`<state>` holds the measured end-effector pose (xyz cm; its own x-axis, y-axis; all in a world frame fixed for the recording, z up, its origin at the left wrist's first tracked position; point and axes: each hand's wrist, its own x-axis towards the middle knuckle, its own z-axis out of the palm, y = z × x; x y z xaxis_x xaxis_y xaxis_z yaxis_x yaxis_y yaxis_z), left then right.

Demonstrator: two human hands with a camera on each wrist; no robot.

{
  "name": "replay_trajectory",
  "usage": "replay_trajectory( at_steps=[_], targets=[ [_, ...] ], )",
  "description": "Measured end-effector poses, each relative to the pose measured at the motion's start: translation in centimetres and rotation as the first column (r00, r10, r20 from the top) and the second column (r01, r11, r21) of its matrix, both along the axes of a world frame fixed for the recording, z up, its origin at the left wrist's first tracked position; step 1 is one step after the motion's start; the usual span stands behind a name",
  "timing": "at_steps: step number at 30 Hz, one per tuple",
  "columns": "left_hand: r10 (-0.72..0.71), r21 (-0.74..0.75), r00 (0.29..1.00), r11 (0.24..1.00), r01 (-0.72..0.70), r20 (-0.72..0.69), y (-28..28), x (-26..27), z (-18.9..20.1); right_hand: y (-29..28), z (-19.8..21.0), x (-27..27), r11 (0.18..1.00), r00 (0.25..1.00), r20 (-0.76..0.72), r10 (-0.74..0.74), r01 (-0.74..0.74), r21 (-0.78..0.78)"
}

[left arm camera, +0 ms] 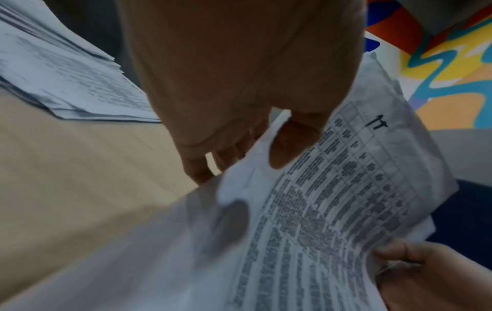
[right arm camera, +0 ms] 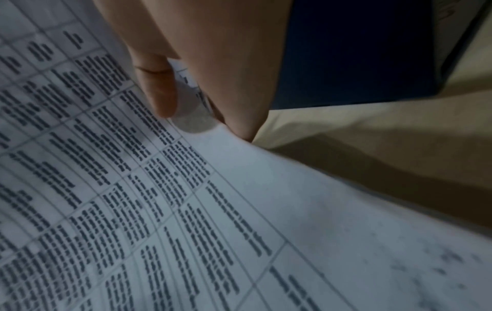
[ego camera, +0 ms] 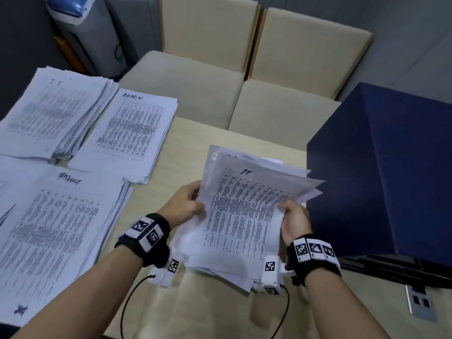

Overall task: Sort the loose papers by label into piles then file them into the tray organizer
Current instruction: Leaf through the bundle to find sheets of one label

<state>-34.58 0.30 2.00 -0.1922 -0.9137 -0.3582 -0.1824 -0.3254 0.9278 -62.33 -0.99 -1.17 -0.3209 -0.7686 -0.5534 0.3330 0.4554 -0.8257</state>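
The left hand (ego camera: 187, 204) is pinching the left edge of the top white printed sheet hand-marked "IT" (ego camera: 247, 204), thumb on the printed face and fingers curled beneath, as the left wrist view shows. The right hand (ego camera: 294, 221) is gripping the sheet's right edge, thumb on top and the paper curling under it. The sheet is lifting off the loose, uneven stack of unsorted white papers (ego camera: 220, 263) lying near the front of the pale wooden table (ego camera: 186, 140), just left of the dark blue box-shaped organizer (ego camera: 381, 172).

3 labelled piles are lying to the left: the thick white "IT" pile (ego camera: 51, 113) at the far left, the white "ADMIN" pile (ego camera: 132, 130) just beside it, and a nearer white pile with a scrawled label I cannot read (ego camera: 61, 228).

This looks like mid-sorting, with only 1 sheet being separated. To do it well, the right thumb should be checking that just 1 page is coming away, since thin sheets cling. The page should then be travelling flat across to the far "IT" pile, label end away, and landing square on its edges, because that pile is already fanning out on its right side.
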Motion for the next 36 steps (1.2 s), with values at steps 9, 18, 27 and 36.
replay_trajectory(
  at_steps=[9, 18, 27, 36],
  targets=[
    [0.084, -0.047, 0.996, 0.996, -0.082, 0.039, -0.5, -2.6, -0.6, 1.8, 0.2, -0.9, 0.996, 0.994, -0.071, 0.084, -0.082, 0.036],
    [-0.045, 0.094, 0.761, 0.995, -0.021, 0.647, -4.9, -1.5, -4.1, 3.0, -1.0, -1.8, 0.997, 0.999, 0.015, -0.046, 0.045, 0.060],
    [-0.086, -0.037, 0.363, 0.947, 0.318, 0.928, -5.8, -0.7, -4.0, 2.1, -1.0, -1.5, 0.993, 0.999, -0.030, -0.038, 0.041, 0.112],
    [-0.122, 0.005, 0.206, 0.870, 0.494, 0.971, -5.0, 1.7, -1.4, 1.4, 0.0, 0.7, 0.994, 0.996, -0.082, -0.040, 0.048, 0.100]
  ],
)
